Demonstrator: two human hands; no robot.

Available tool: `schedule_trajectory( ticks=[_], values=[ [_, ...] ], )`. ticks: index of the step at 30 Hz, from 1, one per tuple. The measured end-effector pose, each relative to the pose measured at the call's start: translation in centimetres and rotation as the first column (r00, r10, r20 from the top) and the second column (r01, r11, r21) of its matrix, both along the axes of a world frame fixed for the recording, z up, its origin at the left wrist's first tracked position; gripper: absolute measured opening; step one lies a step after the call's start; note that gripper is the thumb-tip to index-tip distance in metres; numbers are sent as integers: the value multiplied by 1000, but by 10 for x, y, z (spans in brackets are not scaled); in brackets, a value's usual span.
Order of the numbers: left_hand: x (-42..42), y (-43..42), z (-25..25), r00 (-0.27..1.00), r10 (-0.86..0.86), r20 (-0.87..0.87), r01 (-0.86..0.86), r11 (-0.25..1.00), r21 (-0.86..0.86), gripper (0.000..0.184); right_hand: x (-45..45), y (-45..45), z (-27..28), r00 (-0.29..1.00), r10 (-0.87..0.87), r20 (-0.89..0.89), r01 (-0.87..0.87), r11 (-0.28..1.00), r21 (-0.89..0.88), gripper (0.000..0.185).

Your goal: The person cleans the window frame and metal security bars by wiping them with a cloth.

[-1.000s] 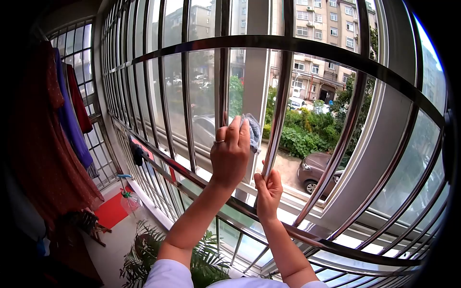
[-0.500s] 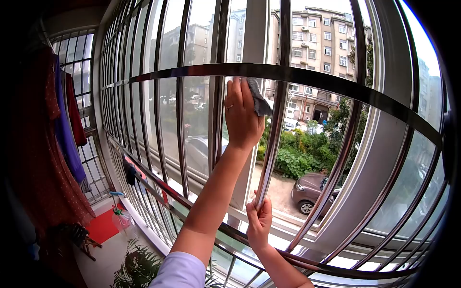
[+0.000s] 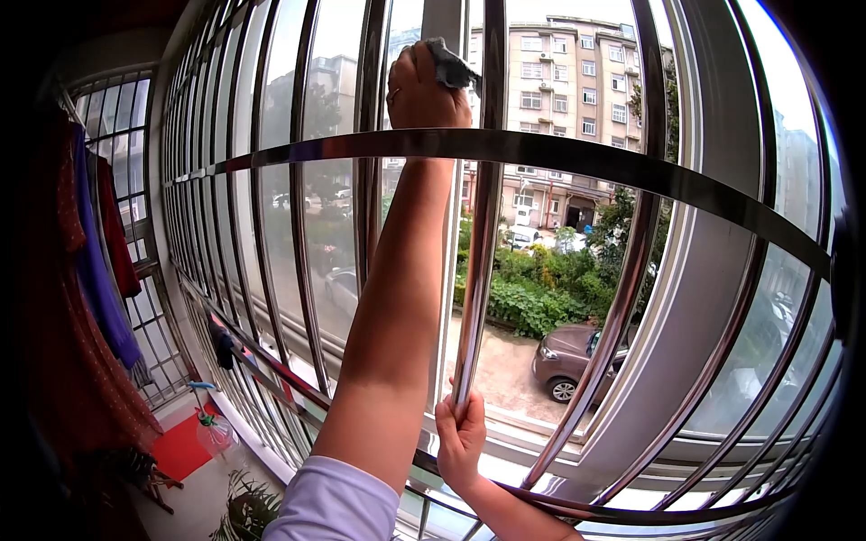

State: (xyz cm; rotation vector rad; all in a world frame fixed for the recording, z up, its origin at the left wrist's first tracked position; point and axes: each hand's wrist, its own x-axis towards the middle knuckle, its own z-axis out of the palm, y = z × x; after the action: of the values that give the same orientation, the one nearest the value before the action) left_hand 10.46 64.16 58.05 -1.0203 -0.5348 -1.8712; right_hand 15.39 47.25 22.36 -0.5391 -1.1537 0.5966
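Note:
My left hand (image 3: pixel 428 94) is raised high, its fingers closed over a grey cloth (image 3: pixel 453 68). The cloth lies against or very near the pale upright window frame (image 3: pixel 444 22); contact is hard to tell. That forearm passes behind the flat horizontal metal bar (image 3: pixel 541 149), so the hand is on the window side of the grille. Lower down, my right hand (image 3: pixel 462 442) is wrapped round the bottom part of a shiny upright metal bar (image 3: pixel 478 298).
More upright bars (image 3: pixel 622 325) stand on both sides. Clothes (image 3: pixel 99 270) hang at the left. A clear spray bottle (image 3: pixel 215 435), a red mat (image 3: pixel 185 451) and a leafy plant (image 3: pixel 248 509) are below. A brown car (image 3: pixel 568 361) is parked outside.
My left hand has moved up with the cloth, from below the horizontal bar to above it. My right hand stays on its upright bar. The view has shifted slightly.

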Motion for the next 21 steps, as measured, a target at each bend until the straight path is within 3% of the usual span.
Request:
schedule_trajectory(
  ticks=[4, 6, 8, 9, 10, 14, 17, 18, 19, 20, 21],
  values=[
    [-1, -13, -57, 993, -30, -115, 23, 998, -56, 58, 1, -2, 4, 1000, 1, 16, -1, 1000, 1, 12],
    [-6, -30, -101, 983, -84, -162, 25, 941, -337, 62, 2, -5, 7, 999, 31, 21, -31, 999, -9, 12],
    [-7, -44, -142, 978, -135, -161, 59, 912, -407, 68, 2, -7, 10, 999, 31, 9, -31, 1000, -4, 12],
    [-11, -47, -161, 977, -76, -200, -20, 897, -441, 71, 2, -4, 6, 999, 32, 15, -32, 999, 10, 14],
    [-11, -54, -183, 974, -117, -194, -5, 843, -538, 75, 5, -7, 5, 992, 129, 13, -129, 992, -15, 28],
    [-18, -76, -261, 962, -131, -238, -94, 664, -742, 82, 4, -14, 13, 984, 170, -47, -172, 984, -51, 13],
    [-21, -93, -296, 951, -196, -238, -116, 489, -864, 80, 7, -12, 8, 985, 170, -33, -171, 985, -28, 17],
    [-21, -97, -303, 953, -99, -288, -226, 403, -887, 90, 6, -10, 4, 988, 152, -23, -152, 988, -3, 20],
    [-18, -103, -309, 967, -139, -214, -181, 216, -959, 91, 8, -11, -1, 986, 165, -13, -166, 986, -37, 34],
    [-14, -110, -314, 978, -162, -134, -132, 19, -991, 92, 8, -13, -3, 987, 161, -18, -162, 986, -46, 34],
    [-10, -109, -331, 972, -55, -228, -222, 94, -970, 90, 8, -15, -4, 986, 166, -14, -167, 986, -23, 42]
  ],
)
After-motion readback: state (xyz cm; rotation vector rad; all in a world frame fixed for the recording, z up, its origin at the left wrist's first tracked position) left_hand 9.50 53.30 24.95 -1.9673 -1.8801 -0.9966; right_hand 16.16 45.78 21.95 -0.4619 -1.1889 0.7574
